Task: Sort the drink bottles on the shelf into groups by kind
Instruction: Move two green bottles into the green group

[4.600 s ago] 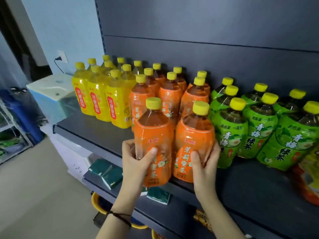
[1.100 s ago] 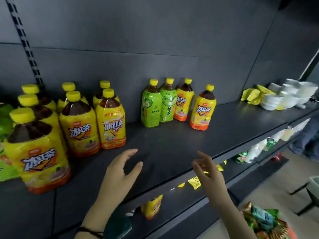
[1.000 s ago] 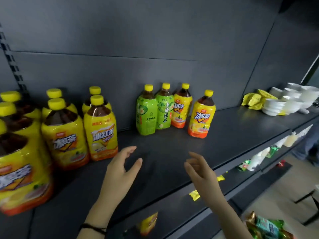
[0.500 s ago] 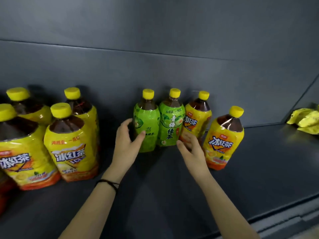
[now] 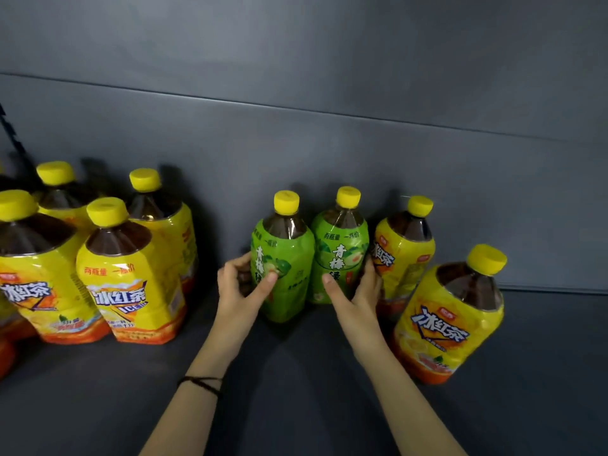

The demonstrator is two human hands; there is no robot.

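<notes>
At the centre of the frame, two green tea bottles stand upright side by side on the dark grey shelf (image 5: 296,406), close to its back panel. The left green tea bottle (image 5: 286,268) is gripped by the left hand (image 5: 240,291), whose thumb is pressed on the front of the label while the other fingers (image 5: 235,268) are curled round the bottle's left side. The right green tea bottle (image 5: 340,258) is held by the right hand (image 5: 353,296), with the thumb laid on the label's front and the remaining fingers wrapped round its right flank, between it and a yellow iced tea bottle (image 5: 404,255) just beside it. A second iced tea bottle (image 5: 450,320) is seen nearer the camera at the right of the frame, appearing tilted in the wide-angle view. At the left of the frame, well apart from the green pair, a cluster of iced tea bottles (image 5: 131,278) is grouped together, all with yellow caps. A dark cord bracelet (image 5: 200,383) is worn on the left wrist.
</notes>
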